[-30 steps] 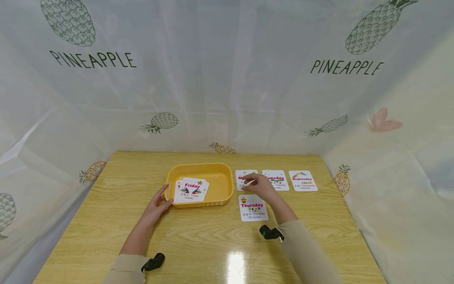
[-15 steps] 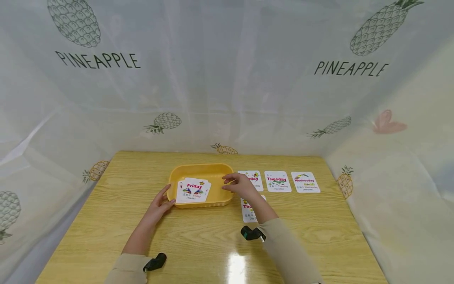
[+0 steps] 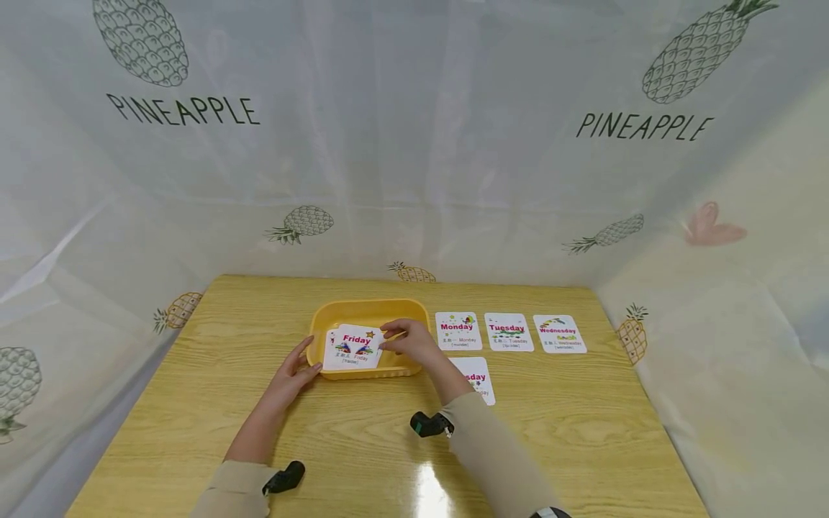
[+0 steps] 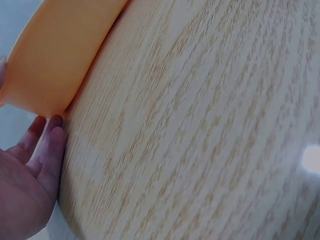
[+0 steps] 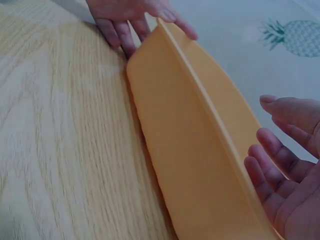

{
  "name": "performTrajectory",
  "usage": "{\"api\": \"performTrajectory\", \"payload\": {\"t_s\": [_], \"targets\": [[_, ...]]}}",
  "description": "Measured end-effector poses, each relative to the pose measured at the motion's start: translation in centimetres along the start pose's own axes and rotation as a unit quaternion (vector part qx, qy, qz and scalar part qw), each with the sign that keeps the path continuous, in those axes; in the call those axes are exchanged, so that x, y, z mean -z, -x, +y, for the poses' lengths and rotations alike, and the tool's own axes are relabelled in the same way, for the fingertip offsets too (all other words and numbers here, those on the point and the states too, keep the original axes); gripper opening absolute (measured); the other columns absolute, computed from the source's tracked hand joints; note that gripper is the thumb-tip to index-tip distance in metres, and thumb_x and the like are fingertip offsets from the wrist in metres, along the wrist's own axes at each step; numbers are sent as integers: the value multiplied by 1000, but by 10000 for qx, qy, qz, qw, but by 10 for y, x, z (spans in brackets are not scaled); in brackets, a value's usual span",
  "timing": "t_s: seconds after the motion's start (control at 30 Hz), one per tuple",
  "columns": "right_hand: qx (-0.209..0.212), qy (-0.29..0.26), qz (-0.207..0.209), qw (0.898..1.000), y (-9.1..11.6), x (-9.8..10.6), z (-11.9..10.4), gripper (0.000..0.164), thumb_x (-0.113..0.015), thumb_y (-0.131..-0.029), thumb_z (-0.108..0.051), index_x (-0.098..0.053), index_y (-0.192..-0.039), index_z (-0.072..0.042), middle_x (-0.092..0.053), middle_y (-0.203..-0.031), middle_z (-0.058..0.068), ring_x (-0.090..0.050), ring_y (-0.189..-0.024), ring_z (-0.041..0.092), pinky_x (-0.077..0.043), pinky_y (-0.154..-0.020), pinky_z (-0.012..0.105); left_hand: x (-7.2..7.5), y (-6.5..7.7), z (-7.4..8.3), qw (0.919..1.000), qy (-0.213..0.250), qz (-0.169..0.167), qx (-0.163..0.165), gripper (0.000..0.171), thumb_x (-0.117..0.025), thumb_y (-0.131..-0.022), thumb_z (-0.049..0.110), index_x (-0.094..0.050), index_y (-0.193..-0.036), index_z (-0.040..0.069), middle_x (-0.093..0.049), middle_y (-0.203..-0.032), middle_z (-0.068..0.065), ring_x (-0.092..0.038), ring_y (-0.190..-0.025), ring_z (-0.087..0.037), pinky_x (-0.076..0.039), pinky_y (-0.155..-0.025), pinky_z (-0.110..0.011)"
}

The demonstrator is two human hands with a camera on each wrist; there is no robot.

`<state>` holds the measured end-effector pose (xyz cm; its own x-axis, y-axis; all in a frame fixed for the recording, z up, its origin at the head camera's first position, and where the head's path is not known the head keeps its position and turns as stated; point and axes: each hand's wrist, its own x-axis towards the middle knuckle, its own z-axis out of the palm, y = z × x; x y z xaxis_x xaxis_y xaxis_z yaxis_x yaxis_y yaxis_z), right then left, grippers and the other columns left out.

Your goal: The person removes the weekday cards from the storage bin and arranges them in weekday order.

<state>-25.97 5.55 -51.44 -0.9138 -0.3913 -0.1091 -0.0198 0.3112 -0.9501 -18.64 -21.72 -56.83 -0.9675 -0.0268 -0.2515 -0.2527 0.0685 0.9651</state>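
In the head view, a yellow tray [image 3: 350, 311] holds a small pile of white cards, a Friday card [image 3: 350, 360] on top. My left hand [image 3: 285, 381] holds the tray's left end; in the right wrist view its fingers [image 5: 110, 32] lie over the rim and against the outer wall. My right hand [image 3: 414, 342] reaches over the tray's right side, its fingertips at the pile's right edge. In the right wrist view, thumb and fingers [image 5: 272, 150] stand apart, gently bent; the tray wall [image 5: 185, 135] hides the cards there.
Monday [image 3: 458, 338], Tuesday [image 3: 509, 339] and Wednesday [image 3: 560, 342] cards lie in a row right of the tray. Below Monday is a Thursday card [image 3: 479, 374], partly covered by the right forearm. Pineapple-printed cloth [image 3: 414, 180] encloses the wooden table [image 3: 350, 446].
My right hand has moved left from above the Monday card to the Friday pile, uncovering Monday and Tuesday. The forearm now covers part of the Thursday card. My left hand stays on the tray.
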Motion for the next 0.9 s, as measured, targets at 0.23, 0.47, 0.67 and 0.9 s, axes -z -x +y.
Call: {"api": "performTrajectory", "payload": {"t_s": [0.23, 0.47, 0.67, 0.9], "targets": [[-290, 192, 11, 9994, -13, -12, 0, 36, -73, -86, -4, -66, -121, 1, -63, -116, 13, -62, -94, 22, -52, -81, 38, -1, -1, -4, 9999, 17, -4, -157, 70, -65, -95, 17, -28, -155, 20, -39, -144, -25, -54, -99, -10, -45, -79, -29], [-600, 484, -45, 9970, -27, -18, 1, 38, -75, -85, -4, -66, -122, -3, -60, -123, 12, -56, -110, 29, -49, -89, 39, 0, 2, -6, 9984, 43, -27, -564, 71, -70, -92, 27, -34, -153, 22, -44, -136, -24, -55, -95, -9, -45, -74, -28], [-739, 755, -172, 9943, -34, -19, 4, 43, -77, -82, -3, -66, -123, -4, -56, -134, 15, -47, -126, 33, -43, -99, 42, 0, 1, -3, 9998, 31, -30, -190, 71, -67, -94, 22, -29, -155, 23, -40, -143, -23, -54, -101, -13, -45, -80, -29], [-793, 1014, -522, 9903, -42, -20, 8, 52, -80, -81, -6, -63, -130, -9, -50, -141, 15, -42, -132, 32, -37, -105, 40, 1, 0, -1, 10000, 42, 2, -3, 69, -64, -96, 16, -28, -155, 22, -39, -144, -22, -53, -101, -13, -45, -82, -30]]}}
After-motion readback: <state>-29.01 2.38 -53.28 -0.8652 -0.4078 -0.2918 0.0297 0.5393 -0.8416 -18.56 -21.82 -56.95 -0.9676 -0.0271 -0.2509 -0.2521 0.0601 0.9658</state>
